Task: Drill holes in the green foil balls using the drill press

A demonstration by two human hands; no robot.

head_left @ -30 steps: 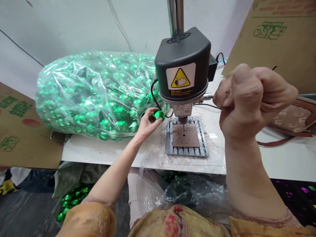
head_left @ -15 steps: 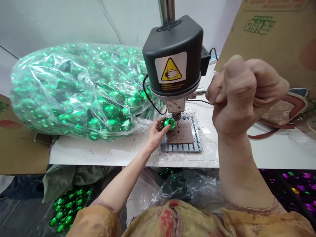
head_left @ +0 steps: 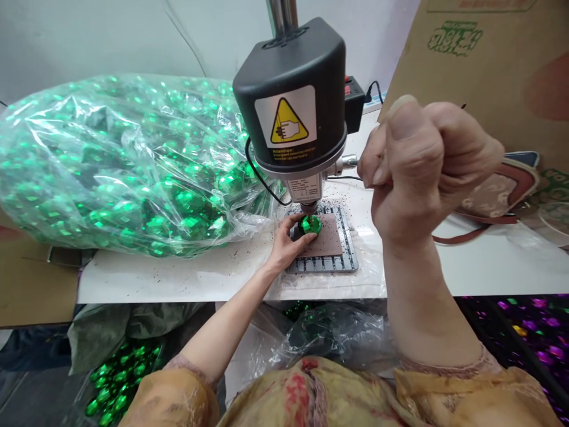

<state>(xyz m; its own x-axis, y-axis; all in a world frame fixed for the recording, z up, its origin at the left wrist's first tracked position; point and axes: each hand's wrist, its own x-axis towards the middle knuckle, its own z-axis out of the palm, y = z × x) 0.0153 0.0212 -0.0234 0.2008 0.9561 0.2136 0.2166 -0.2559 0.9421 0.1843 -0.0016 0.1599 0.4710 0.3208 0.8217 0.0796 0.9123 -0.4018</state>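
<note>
A small bench drill (head_left: 293,112) with a black head and a yellow warning label stands on the white table (head_left: 178,276). My left hand (head_left: 287,243) pinches a green faceted gem (head_left: 310,225) and holds it on the brown pad (head_left: 326,243) of the drill's base plate, right under the chuck. My right hand (head_left: 422,172) is a closed fist around the drill's metal feed lever (head_left: 347,161), raised at the right of the head.
A big clear bag of green gems (head_left: 115,166) lies left of the drill. Cardboard sheets (head_left: 484,65) stand at right and left. A brown bag (head_left: 502,198) lies at right. More green gems (head_left: 111,379) sit below the table, purple ones (head_left: 528,326) at lower right.
My left hand carried the green gem rightward from beside the bag onto the pad under the chuck. The right fist stayed on the lever.
</note>
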